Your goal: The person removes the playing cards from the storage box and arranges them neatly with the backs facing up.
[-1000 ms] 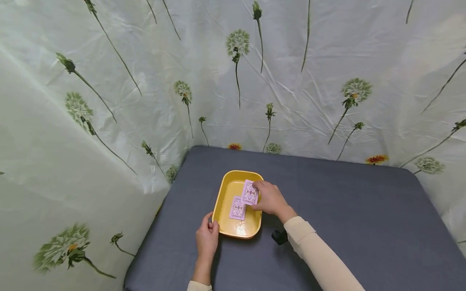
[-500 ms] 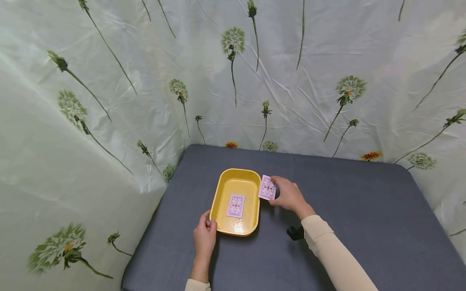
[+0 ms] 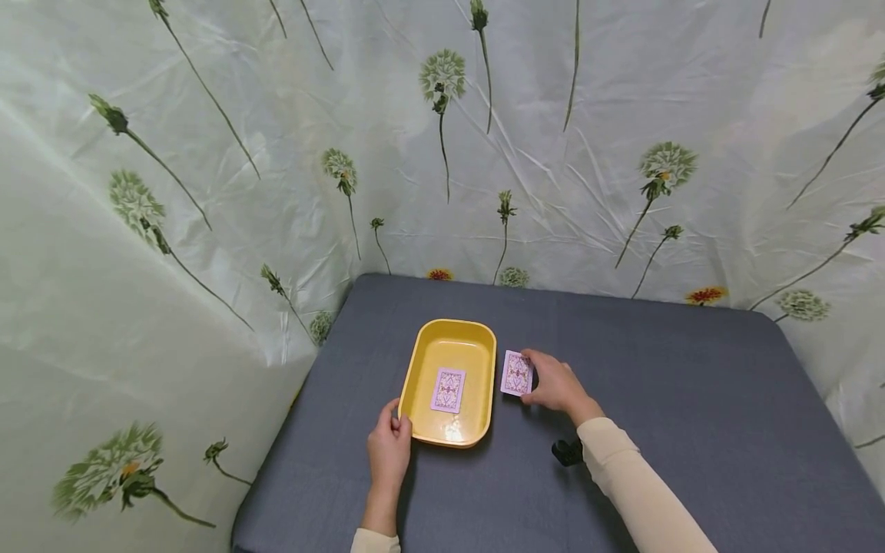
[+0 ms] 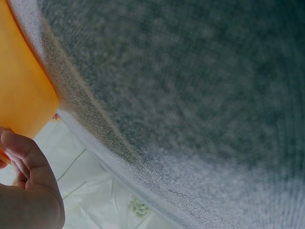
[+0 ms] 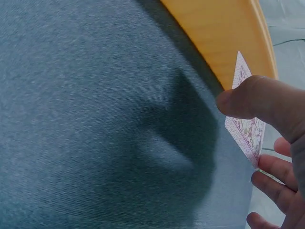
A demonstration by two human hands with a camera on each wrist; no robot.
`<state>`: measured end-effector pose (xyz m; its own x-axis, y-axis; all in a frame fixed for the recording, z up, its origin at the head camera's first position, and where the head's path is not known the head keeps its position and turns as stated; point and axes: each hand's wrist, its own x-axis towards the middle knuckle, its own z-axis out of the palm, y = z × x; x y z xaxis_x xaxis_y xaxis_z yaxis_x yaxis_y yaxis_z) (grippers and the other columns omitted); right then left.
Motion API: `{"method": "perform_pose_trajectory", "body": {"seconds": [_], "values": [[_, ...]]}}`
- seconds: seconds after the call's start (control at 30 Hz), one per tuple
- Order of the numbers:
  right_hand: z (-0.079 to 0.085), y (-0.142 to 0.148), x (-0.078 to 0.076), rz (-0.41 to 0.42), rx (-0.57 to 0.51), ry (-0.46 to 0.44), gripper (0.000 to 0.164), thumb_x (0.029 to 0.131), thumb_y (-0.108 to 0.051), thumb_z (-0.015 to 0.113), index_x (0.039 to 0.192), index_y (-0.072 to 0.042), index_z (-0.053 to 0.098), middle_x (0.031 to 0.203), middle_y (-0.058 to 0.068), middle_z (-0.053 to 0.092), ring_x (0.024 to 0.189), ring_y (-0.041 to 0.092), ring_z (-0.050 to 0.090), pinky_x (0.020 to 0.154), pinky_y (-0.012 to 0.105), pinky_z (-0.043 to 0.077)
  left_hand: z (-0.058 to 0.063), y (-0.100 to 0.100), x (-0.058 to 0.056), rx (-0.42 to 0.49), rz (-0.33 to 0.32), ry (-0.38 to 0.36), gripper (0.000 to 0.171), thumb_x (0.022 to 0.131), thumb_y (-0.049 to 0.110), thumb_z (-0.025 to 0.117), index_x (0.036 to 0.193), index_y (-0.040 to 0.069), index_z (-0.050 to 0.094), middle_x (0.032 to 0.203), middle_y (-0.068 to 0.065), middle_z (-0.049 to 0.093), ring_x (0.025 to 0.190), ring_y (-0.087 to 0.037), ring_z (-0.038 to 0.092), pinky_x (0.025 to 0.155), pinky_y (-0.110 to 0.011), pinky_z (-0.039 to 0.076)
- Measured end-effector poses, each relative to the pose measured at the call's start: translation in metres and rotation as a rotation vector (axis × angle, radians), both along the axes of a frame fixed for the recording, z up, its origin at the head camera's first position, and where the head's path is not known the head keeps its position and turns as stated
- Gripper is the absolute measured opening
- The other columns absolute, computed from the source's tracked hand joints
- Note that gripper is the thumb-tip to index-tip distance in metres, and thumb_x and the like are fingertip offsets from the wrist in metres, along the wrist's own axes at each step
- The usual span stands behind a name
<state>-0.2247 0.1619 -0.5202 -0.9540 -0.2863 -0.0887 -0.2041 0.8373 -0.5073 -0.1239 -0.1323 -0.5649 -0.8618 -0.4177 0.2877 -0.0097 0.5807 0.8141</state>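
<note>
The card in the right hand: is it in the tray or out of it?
Out. The right hand pinches the card over the grey table, just right of the yellow tray. A second card lies inside.

Tray point(image 3: 422, 361) on table point(image 3: 691, 399), left of centre, well toward the far-left corner. One card point(image 3: 449, 389) flat in the tray, at its middle. Second card point(image 3: 516, 373) just right of the tray, outside it, pinched by right hand point(image 3: 556, 384). Left hand point(image 3: 390, 449) at the tray's near-left corner, touching the rim. Backdrop sheet point(image 3: 207, 230) behind and left of the table. Small clip-like object point(image 3: 567, 452) near the right sleeve.
</note>
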Motion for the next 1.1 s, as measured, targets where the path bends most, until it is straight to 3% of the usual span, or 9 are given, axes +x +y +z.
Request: {"method": "perform_pose_trajectory", "body": {"seconds": [0.37, 0.8, 1.1], "values": [[-0.010, -0.002, 0.005, 0.014, 0.008, -0.044, 0.082, 0.069, -0.021, 0.087, 0.138, -0.001, 0.049, 0.136, 0.017, 0.053, 0.125, 0.036, 0.048, 0.102, 0.056, 0.032, 0.001, -0.001, 0.001, 0.003, -0.006, -0.010, 0.028, 0.087, 0.000, 0.064, 0.114, -0.003, 0.064, 0.062, 0.003, 0.045, 0.050, -0.003, 0.035, 0.048, -0.026, 0.032], [-0.028, -0.002, 0.009, 0.052, 0.052, -0.035, 0.079, 0.066, -0.020, 0.088, 0.133, -0.002, 0.052, 0.129, 0.016, 0.058, 0.121, 0.035, 0.052, 0.099, 0.056, 0.034, 0.000, -0.001, 0.000, -0.002, -0.011, -0.008, 0.027, 0.087, 0.000, 0.064, 0.114, -0.003, 0.064, 0.062, 0.004, 0.044, 0.050, -0.003, 0.035, 0.048, -0.026, 0.031], [-0.026, -0.002, 0.008, 0.089, 0.098, -0.020, 0.077, 0.067, -0.022, 0.088, 0.132, -0.001, 0.055, 0.134, 0.019, 0.054, 0.126, 0.038, 0.047, 0.098, 0.059, 0.034, -0.002, -0.001, -0.001, -0.005, -0.005, -0.007, 0.027, 0.087, 0.001, 0.064, 0.114, -0.002, 0.065, 0.062, 0.004, 0.043, 0.051, -0.004, 0.035, 0.050, -0.027, 0.032]]}}
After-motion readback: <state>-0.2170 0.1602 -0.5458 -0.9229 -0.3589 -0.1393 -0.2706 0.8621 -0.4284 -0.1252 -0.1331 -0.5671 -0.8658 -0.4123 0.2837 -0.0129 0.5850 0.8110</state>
